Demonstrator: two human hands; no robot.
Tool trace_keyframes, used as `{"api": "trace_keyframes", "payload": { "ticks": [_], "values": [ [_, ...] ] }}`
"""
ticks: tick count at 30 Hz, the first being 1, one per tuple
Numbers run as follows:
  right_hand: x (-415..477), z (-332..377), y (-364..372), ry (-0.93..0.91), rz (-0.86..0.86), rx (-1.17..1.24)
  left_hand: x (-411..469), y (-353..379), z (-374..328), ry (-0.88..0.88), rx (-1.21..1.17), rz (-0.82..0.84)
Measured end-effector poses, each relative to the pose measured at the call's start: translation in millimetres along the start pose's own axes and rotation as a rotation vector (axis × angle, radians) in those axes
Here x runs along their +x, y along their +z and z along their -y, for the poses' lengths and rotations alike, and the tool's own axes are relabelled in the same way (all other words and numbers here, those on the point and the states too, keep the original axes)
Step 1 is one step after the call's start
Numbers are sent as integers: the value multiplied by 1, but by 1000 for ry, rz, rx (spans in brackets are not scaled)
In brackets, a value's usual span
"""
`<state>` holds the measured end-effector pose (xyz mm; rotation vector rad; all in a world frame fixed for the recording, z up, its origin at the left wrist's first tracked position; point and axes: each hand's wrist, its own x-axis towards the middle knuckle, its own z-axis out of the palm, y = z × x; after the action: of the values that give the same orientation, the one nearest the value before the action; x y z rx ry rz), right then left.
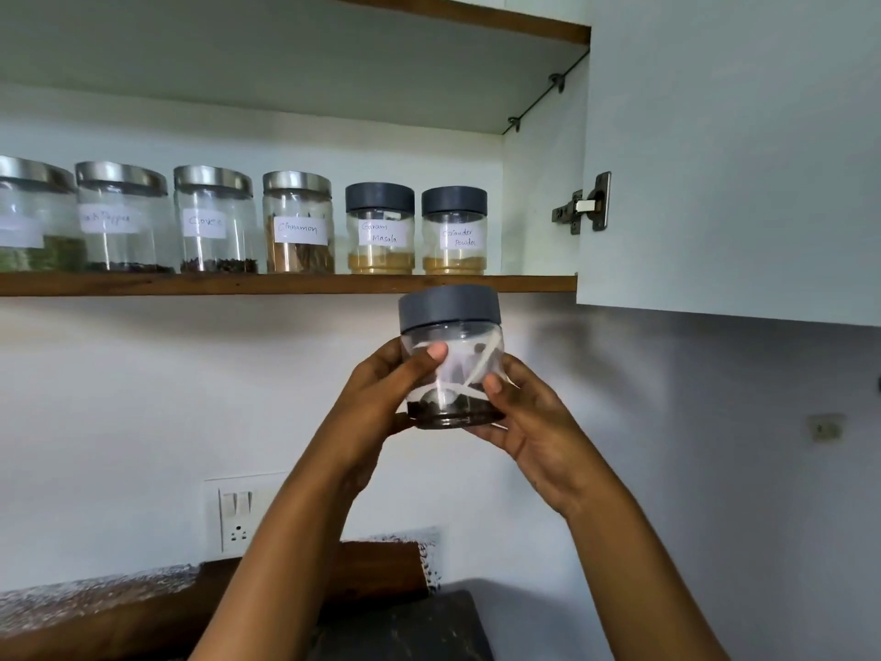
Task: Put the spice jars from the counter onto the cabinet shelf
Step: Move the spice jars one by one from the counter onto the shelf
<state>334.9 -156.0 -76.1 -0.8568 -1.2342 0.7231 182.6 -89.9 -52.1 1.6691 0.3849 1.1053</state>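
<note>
I hold a clear spice jar with a dark grey lid and dark contents at its bottom, just below the front edge of the wooden cabinet shelf. My left hand grips its left side and my right hand grips its right side and base. On the shelf stand several labelled jars in a row: steel-lidded ones such as Cloves and Cinnamon, then grey-lidded Garam Masala and Coriander Powder at the right end.
The open cabinet door with its hinge hangs at the right. A narrow gap lies between the last jar and the cabinet's side wall. A wall socket and the dark counter sit below.
</note>
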Motion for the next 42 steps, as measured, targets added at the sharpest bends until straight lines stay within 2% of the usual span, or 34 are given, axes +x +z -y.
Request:
{"api": "trace_keyframes", "payload": {
  "ticks": [4,7,9,11,13,15,17,19,21,27,31,37,42],
  "values": [
    [-10,6,8,-112,-216,-300,-3,20,-2,46,263,-105],
    [-21,17,2,-121,-223,-346,-6,27,-11,60,112,-90],
    [-22,27,-11,-96,-180,-200,-4,29,-13,42,-16,-76],
    [-24,39,-22,-26,-65,-54,-2,33,-11,-10,-126,-62],
    [-28,44,-26,2,13,-68,-3,42,-9,-38,-207,-34],
    [-29,43,-24,-6,-32,-113,-5,50,-4,-29,-230,-69],
    [-31,41,-22,-52,-145,-161,-11,59,1,28,-178,-216],
    [-33,42,-19,-114,-249,-249,-17,65,6,141,-88,-445],
    [-35,43,-17,-155,-320,-326,-26,74,6,262,18,-564],
    [-39,50,-14,-267,-391,-399,-33,97,-1,406,169,-461],
    [-36,61,-23,-289,-406,-383,-21,100,-9,421,234,-386],
    [1,82,-41,-335,-475,-487,25,105,-30,505,416,-345],
    [55,95,-53,-348,-518,-584,81,102,-49,481,653,-336]
  ]
}}
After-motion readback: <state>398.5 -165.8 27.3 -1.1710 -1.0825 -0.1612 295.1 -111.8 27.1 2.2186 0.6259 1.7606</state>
